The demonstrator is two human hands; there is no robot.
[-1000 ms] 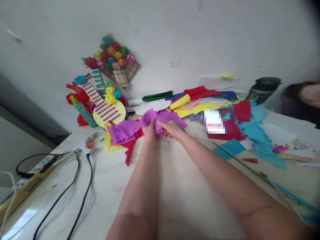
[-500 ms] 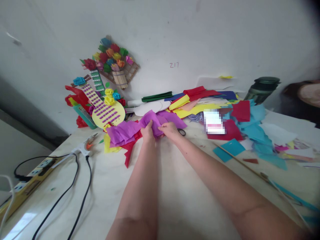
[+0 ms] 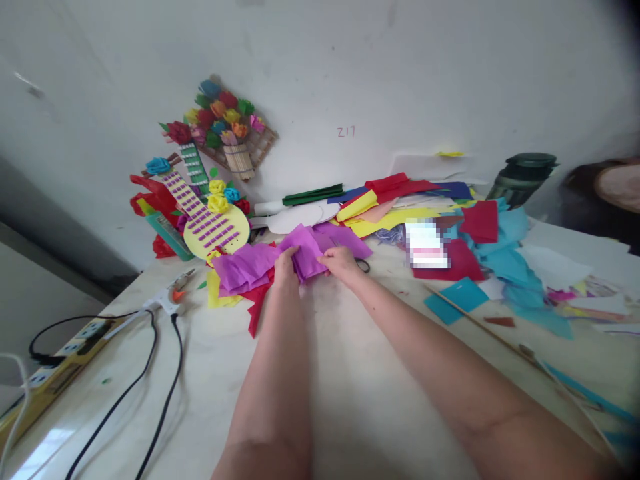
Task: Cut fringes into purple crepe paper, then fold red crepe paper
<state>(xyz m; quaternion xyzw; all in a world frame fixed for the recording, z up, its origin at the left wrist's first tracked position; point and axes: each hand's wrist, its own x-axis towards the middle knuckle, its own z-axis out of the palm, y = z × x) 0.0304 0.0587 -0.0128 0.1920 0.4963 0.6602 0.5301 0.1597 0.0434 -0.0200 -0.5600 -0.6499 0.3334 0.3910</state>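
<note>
A piece of purple crepe paper (image 3: pixel 307 248), folded in layers, is held between my two hands in the middle of the table. My left hand (image 3: pixel 286 264) grips its left side, thumb on top. At its right edge my right hand (image 3: pixel 340 261) pinches the paper between thumb and fingers. More purple paper (image 3: pixel 245 268) lies crumpled to the left, over red paper (image 3: pixel 256 310) and yellow paper (image 3: pixel 220 295). Just right of my right hand, a black scissors handle (image 3: pixel 363 265) shows; the rest is hidden.
At the left are a hot glue gun (image 3: pixel 167 300), black cords and a power strip (image 3: pixel 65 357). Flower-decorated paper guitars (image 3: pixel 217 230) lean behind. Coloured paper sheets (image 3: pixel 400 217) line the wall. A wooden stick (image 3: pixel 475 323) and dark bottle (image 3: pixel 523 180) stand at right.
My left hand has shifted slightly left along the purple paper, and more of the folded piece shows between my hands. My right hand stays nearly in place.
</note>
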